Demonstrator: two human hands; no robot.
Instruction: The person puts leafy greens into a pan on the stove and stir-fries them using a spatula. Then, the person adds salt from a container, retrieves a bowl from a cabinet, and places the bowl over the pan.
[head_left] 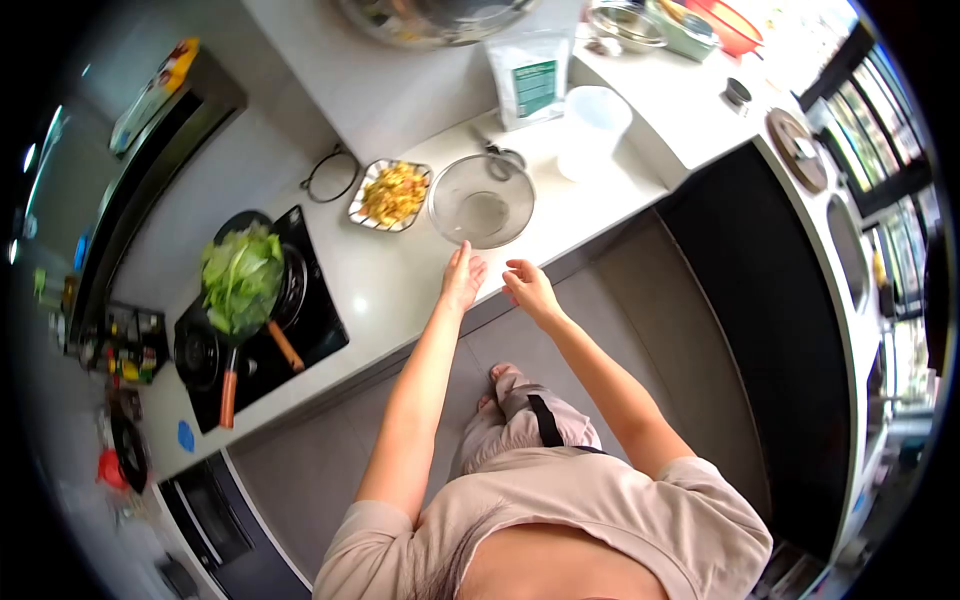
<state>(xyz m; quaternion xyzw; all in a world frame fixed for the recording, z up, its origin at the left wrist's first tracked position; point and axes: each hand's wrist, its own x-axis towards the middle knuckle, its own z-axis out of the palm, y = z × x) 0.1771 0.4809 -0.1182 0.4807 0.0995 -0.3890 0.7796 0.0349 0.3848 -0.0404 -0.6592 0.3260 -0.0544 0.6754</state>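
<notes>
The round, fine-mesh metal strainer (482, 200) lies on the white countertop (385, 285) near its front edge, just beyond the person's hands, its handle side toward the wall. The left hand (466, 280) is free and open, its fingers extended toward the strainer's near rim; whether a fingertip touches that rim cannot be told. The left arm reaches forward almost straight. The right hand (530, 288) is also free, fingers loosely bent and pointing toward the left hand, with a gap between the two; its forearm slants inward from the right. Left of the strainer, a patterned, squarish white dish (356, 212) holds chopped yellow food (393, 194). On the strainer's other side stands a translucent white plastic container (594, 130), with a white pouch with a green label (531, 88) behind, near the wall. Farther left, on the black cooktop (325, 325), a dark pan with a wooden-toned handle (229, 385) is heaped with leafy green vegetables (242, 275). A brown-handled utensil (286, 346) lies beside it.
</notes>
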